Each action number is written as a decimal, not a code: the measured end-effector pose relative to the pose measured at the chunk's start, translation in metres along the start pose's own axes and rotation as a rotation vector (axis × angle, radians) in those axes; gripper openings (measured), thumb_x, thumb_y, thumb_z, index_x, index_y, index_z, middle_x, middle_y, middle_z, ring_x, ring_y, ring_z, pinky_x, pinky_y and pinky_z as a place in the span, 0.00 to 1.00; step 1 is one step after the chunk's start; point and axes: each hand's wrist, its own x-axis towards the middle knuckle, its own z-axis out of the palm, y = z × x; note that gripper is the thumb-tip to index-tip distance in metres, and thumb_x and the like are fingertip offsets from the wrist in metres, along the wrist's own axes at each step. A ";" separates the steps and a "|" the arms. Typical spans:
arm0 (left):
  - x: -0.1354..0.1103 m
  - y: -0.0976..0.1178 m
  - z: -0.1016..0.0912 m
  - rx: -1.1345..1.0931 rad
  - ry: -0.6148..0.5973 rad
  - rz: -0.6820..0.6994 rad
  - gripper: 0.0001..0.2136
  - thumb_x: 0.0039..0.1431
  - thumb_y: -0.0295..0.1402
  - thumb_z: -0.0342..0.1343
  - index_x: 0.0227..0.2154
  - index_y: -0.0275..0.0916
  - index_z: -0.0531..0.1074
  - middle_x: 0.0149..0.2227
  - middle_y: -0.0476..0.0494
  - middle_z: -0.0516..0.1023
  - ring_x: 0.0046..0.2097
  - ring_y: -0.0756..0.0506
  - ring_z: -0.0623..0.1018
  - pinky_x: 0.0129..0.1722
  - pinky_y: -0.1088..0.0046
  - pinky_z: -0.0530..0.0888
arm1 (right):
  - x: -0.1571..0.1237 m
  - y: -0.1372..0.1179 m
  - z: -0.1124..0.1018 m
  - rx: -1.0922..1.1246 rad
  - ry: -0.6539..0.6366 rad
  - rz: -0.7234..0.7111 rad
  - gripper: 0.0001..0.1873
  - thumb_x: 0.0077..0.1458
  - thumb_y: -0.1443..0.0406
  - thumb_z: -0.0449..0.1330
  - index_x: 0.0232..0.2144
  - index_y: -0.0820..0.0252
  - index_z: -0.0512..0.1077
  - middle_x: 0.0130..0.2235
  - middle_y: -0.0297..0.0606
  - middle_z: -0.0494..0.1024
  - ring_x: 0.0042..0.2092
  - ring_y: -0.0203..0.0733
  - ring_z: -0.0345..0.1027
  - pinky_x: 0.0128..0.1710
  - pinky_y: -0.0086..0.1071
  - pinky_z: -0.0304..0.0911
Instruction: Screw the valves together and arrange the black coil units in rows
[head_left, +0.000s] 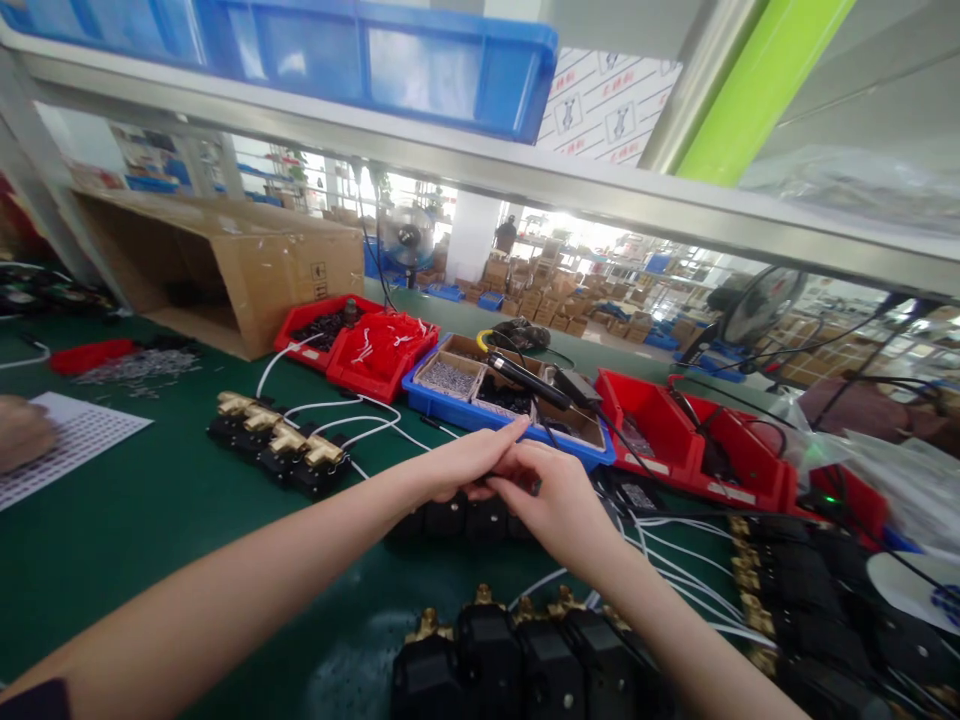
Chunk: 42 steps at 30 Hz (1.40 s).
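Observation:
My left hand (474,458) and my right hand (553,488) meet over the middle of the bench. Their fingers are closed together around a small dark piece, mostly hidden, whose kind I cannot make out. Just beneath and behind them sits a row of black housings (450,518), partly covered by my hands. Nearer to me stands another row of black housings with brass fittings (525,650), crossed by my right forearm. Beyond my hands, a black pen-shaped tool (529,381) with a cable lies across a blue tray (461,412) with compartments of small parts.
Left of my hands are black-and-brass units (281,440) with white cables. At the far left, another person's hand (22,435) is over a white dotted sheet (82,450). Red bins (375,365) and a cardboard box (285,260) stand behind; a shelf (375,140) spans overhead.

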 end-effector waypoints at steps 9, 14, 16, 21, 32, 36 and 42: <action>-0.017 -0.028 -0.055 0.451 -0.101 0.148 0.15 0.51 0.44 0.62 0.32 0.36 0.82 0.19 0.55 0.62 0.24 0.52 0.61 0.24 0.74 0.55 | -0.012 0.016 0.031 -0.042 -0.118 0.156 0.08 0.49 0.76 0.66 0.26 0.60 0.76 0.27 0.34 0.78 0.30 0.40 0.71 0.30 0.30 0.63; -0.016 -0.028 -0.054 0.620 -0.122 0.168 0.17 0.46 0.42 0.68 0.39 0.39 0.82 0.23 0.54 0.66 0.27 0.50 0.65 0.25 0.75 0.57 | -0.010 0.016 0.043 -0.071 -0.136 0.179 0.08 0.50 0.75 0.65 0.25 0.59 0.76 0.27 0.35 0.79 0.30 0.42 0.72 0.30 0.31 0.63; -0.012 -0.031 -0.052 0.680 -0.112 0.154 0.19 0.44 0.42 0.70 0.39 0.38 0.82 0.27 0.50 0.74 0.29 0.49 0.68 0.27 0.75 0.60 | -0.010 0.017 0.044 -0.082 -0.126 0.183 0.08 0.50 0.74 0.65 0.24 0.59 0.75 0.26 0.34 0.79 0.30 0.42 0.73 0.29 0.31 0.63; -0.002 -0.039 -0.050 0.723 -0.160 0.120 0.17 0.44 0.43 0.69 0.36 0.39 0.83 0.27 0.50 0.78 0.28 0.49 0.70 0.26 0.74 0.60 | -0.013 0.020 0.046 -0.107 -0.085 0.131 0.08 0.51 0.74 0.65 0.26 0.59 0.74 0.26 0.32 0.76 0.28 0.40 0.71 0.28 0.29 0.64; 0.006 -0.042 -0.050 0.638 -0.245 0.112 0.15 0.45 0.41 0.66 0.35 0.39 0.83 0.22 0.54 0.72 0.24 0.50 0.66 0.24 0.73 0.59 | -0.022 0.028 0.040 -0.400 -0.183 -0.350 0.07 0.62 0.73 0.56 0.34 0.64 0.73 0.35 0.43 0.74 0.35 0.44 0.70 0.33 0.34 0.67; 0.009 -0.043 -0.050 0.628 -0.252 0.126 0.15 0.46 0.45 0.65 0.33 0.39 0.83 0.20 0.54 0.70 0.24 0.50 0.65 0.23 0.73 0.58 | -0.023 0.032 0.043 -0.503 -0.156 -0.427 0.07 0.63 0.71 0.56 0.32 0.63 0.72 0.33 0.42 0.72 0.34 0.45 0.68 0.32 0.35 0.64; 0.010 -0.039 -0.044 0.658 -0.212 0.088 0.13 0.44 0.43 0.64 0.27 0.37 0.82 0.18 0.53 0.67 0.24 0.49 0.66 0.23 0.73 0.59 | -0.024 0.031 0.046 -0.540 -0.114 -0.379 0.05 0.58 0.71 0.62 0.31 0.62 0.69 0.32 0.39 0.70 0.32 0.44 0.67 0.29 0.34 0.64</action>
